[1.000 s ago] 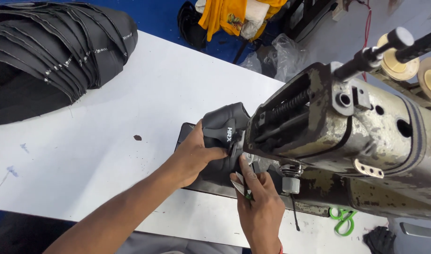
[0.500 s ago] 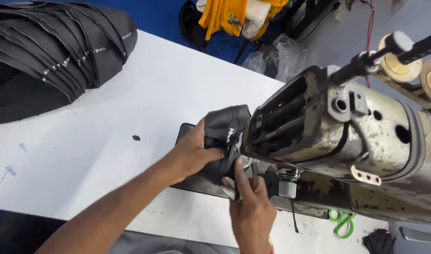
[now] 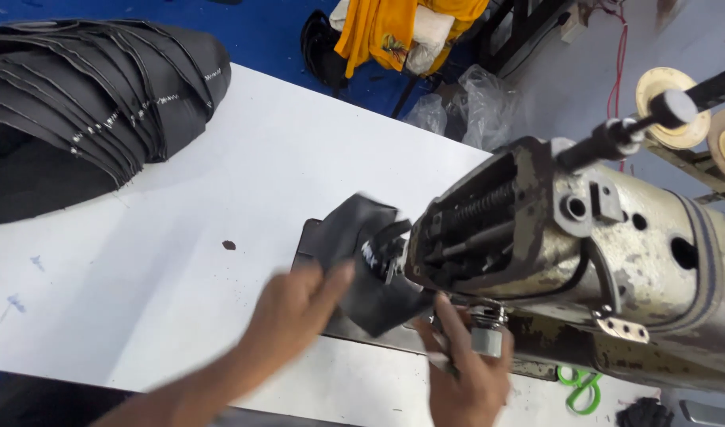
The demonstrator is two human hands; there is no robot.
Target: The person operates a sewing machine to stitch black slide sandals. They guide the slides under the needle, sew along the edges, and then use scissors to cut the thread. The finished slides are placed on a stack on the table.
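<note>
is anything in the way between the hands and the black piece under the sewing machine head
Nothing visible. The left hand already rests on the black fabric piece, and the right hand touches its lower edge beside the sewing machine head. The contact spots are partly blurred.

A white table point(image 3: 180, 261) fills the left and centre of the frame. At upper left lies a stack of black stitched pieces point(image 3: 85, 103). A worn sewing machine point(image 3: 584, 261) stands at right (green scissors point(image 3: 580, 389) beside it, lower right), with a small dark spot point(image 3: 229, 245) mid-table.
</note>
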